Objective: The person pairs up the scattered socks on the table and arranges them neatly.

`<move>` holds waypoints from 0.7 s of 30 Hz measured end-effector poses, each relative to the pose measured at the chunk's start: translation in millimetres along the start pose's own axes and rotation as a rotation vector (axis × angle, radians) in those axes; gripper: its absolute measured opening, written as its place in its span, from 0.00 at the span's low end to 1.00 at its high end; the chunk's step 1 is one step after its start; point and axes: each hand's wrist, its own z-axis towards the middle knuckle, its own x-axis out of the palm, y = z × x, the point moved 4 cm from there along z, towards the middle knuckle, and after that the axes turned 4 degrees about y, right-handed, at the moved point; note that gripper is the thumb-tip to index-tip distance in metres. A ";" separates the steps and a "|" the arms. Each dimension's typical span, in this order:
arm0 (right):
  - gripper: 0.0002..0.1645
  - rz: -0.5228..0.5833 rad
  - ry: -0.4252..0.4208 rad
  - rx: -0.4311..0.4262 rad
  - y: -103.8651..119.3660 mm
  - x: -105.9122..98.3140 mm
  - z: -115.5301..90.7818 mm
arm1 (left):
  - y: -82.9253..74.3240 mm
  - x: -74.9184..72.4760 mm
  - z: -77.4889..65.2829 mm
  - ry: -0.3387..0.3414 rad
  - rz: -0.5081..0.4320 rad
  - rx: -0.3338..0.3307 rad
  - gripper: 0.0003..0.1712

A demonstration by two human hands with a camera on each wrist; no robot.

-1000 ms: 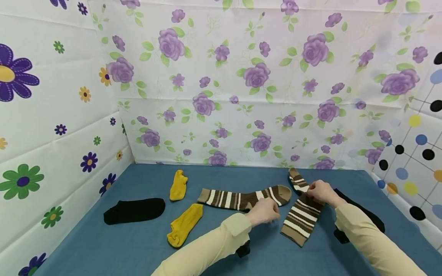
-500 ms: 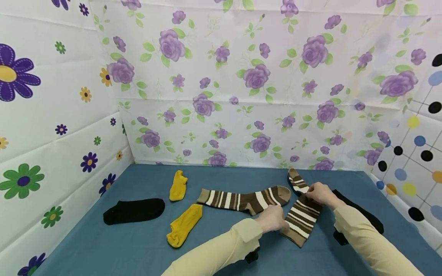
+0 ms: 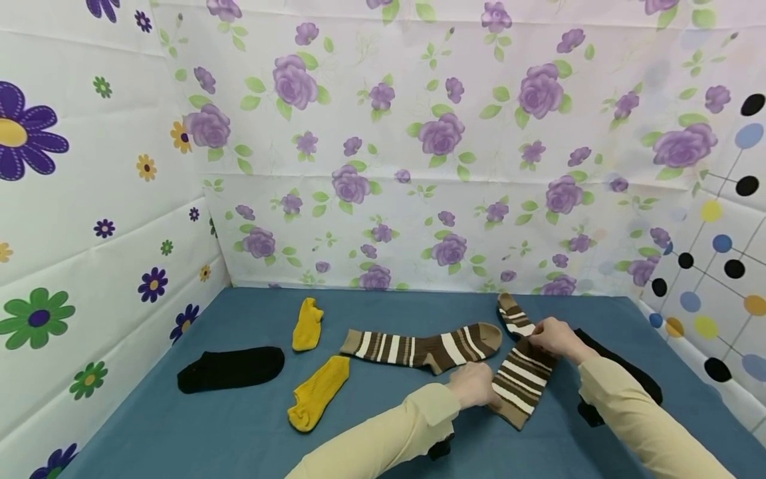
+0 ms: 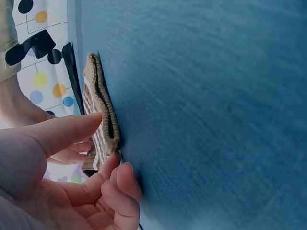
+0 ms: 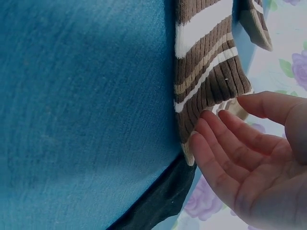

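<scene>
A brown, tan and white striped sock (image 3: pixel 526 378) lies at the right, its tan cuff toward me and its toe pointing away. My left hand (image 3: pixel 473 386) has the near left corner of its cuff between thumb and index finger. In the left wrist view the thumb (image 4: pixel 86 125) lies over the cuff (image 4: pixel 109 115), and the other fingers are curled. My right hand (image 3: pixel 556 336) pinches the sock around its middle, at the heel. In the right wrist view its fingers (image 5: pixel 225 143) meet the ribbed fabric (image 5: pixel 211 81). A matching striped sock (image 3: pixel 419 349) lies flat to the left.
Two yellow socks (image 3: pixel 320 392) and a black sock (image 3: pixel 232 369) lie at the left on the blue cloth (image 3: pixel 239 439). Another black sock (image 3: pixel 622 366) lies partly behind the right forearm. Flowered sheets (image 3: pixel 359 226) rise behind and at the left, a dotted one (image 3: pixel 718 299) at the right.
My left hand has moved right and nearer, from beside the flat striped sock to the other sock's cuff. The right hand has stayed on its sock.
</scene>
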 end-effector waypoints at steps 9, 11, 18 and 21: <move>0.08 0.020 0.003 -0.003 4.9 1.4 -5.1 | 3.0 1.0 -4.1 0.014 -0.071 0.059 0.28; 0.08 0.032 0.008 -0.001 5.8 2.1 -5.8 | 3.8 0.8 -6.1 0.016 -0.098 0.090 0.28; 0.09 0.059 0.035 -0.003 5.3 3.5 -6.0 | 8.5 -9.4 -14.2 0.019 -0.185 0.230 0.28; 0.10 0.078 0.061 0.013 3.8 4.0 -6.1 | 12.6 -12.8 -16.9 0.024 -0.212 0.267 0.28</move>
